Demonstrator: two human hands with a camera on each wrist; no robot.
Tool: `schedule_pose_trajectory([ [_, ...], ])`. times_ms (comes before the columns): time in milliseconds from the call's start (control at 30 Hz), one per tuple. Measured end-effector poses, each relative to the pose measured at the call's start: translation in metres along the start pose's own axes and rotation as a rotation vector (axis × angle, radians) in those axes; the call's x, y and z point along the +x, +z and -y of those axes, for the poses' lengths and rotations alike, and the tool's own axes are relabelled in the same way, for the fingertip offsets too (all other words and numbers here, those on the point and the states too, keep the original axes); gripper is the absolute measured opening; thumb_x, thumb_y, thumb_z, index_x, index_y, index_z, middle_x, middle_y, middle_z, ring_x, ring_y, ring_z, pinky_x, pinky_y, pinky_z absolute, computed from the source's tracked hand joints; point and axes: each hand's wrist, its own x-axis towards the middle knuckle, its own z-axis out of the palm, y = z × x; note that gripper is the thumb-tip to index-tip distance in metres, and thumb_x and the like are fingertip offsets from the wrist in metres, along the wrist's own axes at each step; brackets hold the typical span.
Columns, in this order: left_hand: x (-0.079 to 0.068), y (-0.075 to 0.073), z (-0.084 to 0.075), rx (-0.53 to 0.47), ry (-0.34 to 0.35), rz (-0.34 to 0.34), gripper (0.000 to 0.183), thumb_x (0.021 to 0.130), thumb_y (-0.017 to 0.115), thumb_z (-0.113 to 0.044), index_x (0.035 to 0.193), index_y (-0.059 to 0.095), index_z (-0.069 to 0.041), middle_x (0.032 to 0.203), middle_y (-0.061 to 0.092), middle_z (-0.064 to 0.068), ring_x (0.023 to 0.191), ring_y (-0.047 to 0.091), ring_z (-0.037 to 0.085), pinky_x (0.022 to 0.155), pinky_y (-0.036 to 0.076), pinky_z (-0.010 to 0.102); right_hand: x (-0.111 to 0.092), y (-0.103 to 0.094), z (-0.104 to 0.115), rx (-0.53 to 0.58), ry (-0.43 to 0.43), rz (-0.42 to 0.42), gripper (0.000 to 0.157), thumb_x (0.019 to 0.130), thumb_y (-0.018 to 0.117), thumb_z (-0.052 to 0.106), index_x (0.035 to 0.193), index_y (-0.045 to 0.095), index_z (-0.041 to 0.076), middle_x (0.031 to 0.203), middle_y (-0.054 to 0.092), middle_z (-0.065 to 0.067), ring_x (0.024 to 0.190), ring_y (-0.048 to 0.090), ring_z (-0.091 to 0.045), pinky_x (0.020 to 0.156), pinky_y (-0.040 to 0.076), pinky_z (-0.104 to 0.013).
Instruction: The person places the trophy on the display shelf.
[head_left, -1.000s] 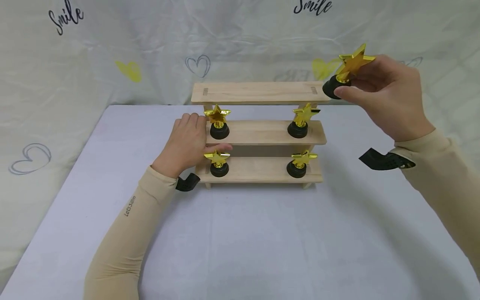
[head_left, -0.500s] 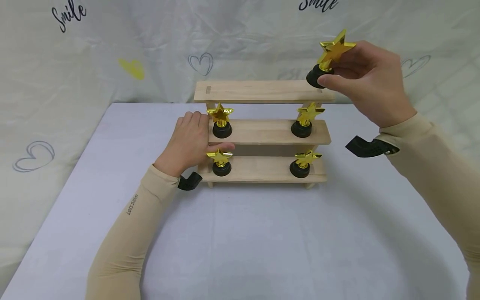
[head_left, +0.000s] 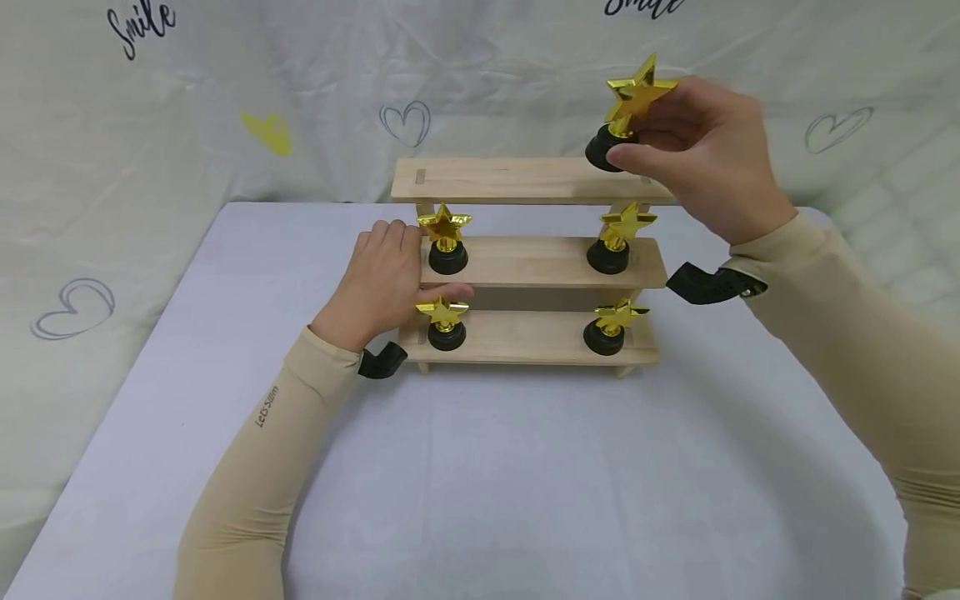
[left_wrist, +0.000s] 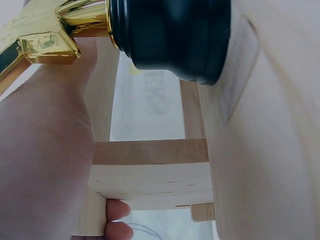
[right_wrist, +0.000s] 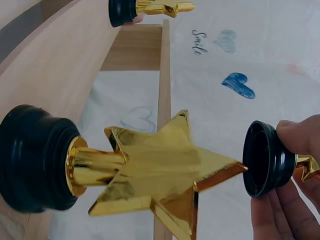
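My right hand pinches a gold star trophy by its black base, above the right part of the top board. In the right wrist view the underside of this base shows hollow and apart from the wood. My left hand grips the left side of the three-tier wooden shelf; in the left wrist view its fingertips curl round a wooden upright. On the middle board stand a left trophy and a right trophy. The bottom board bears another left trophy and right trophy.
The shelf stands toward the back of a table with a white cover. Behind it hangs a pale printed cloth with hearts and lettering. Black wrist mounts stick out from both beige sleeves.
My right hand has carried the trophy leftward and slightly up, from beside the top board's right end to above the board. The left hand keeps its grip on the shelf.
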Motion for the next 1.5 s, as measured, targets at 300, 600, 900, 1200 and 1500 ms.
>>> schedule_pose_trajectory([
  [300,0.0,0.0,-0.001,0.002,-0.01,-0.001,0.085,0.077,0.069,-0.081,0.096,0.056,0.0,0.08,0.049,0.012,0.076,0.043,0.031,0.069,0.032,0.037,0.012,0.016,-0.003,-0.012,0.002,0.049,0.041,0.084,0.083,0.005,0.123,0.071,0.01,0.111,0.073,0.006,0.099,0.071,-0.011,0.092,0.054,-0.012],
  [600,0.0,0.0,0.0,0.008,-0.008,-0.004,0.086,0.077,0.068,-0.082,0.097,0.056,0.0,0.08,0.05,0.013,0.076,0.043,0.031,0.069,0.032,0.037,0.019,0.027,-0.004,0.014,0.014,0.105,0.039,0.084,0.085,0.007,0.12,0.072,0.01,0.108,0.074,0.008,0.099,0.073,-0.008,0.091,0.054,-0.014],
  [900,-0.002,0.0,0.0,0.007,0.0,-0.026,0.086,0.075,0.069,-0.082,0.095,0.055,0.001,0.08,0.048,0.013,0.076,0.041,0.031,0.068,0.031,0.037,0.025,0.033,0.003,-0.036,0.034,0.149,0.038,0.084,0.086,0.012,0.119,0.072,0.01,0.109,0.074,0.009,0.102,0.073,-0.004,0.092,0.054,-0.015],
  [1200,0.0,0.0,-0.002,-0.014,-0.043,0.044,0.087,0.077,0.066,-0.084,0.099,0.056,-0.001,0.083,0.05,0.012,0.08,0.044,0.031,0.072,0.034,0.039,0.03,0.042,0.006,-0.084,0.015,0.186,0.039,0.085,0.085,0.014,0.121,0.071,0.01,0.112,0.073,0.009,0.102,0.072,-0.004,0.094,0.054,-0.016],
  [1500,0.0,0.0,-0.002,-0.013,-0.039,0.039,0.086,0.077,0.065,-0.084,0.098,0.055,-0.001,0.082,0.05,0.012,0.08,0.043,0.03,0.072,0.033,0.039,0.039,0.046,0.008,-0.199,0.021,0.235,0.044,0.087,0.085,0.019,0.127,0.07,0.013,0.117,0.073,0.003,0.104,0.069,-0.002,0.097,0.053,-0.019],
])
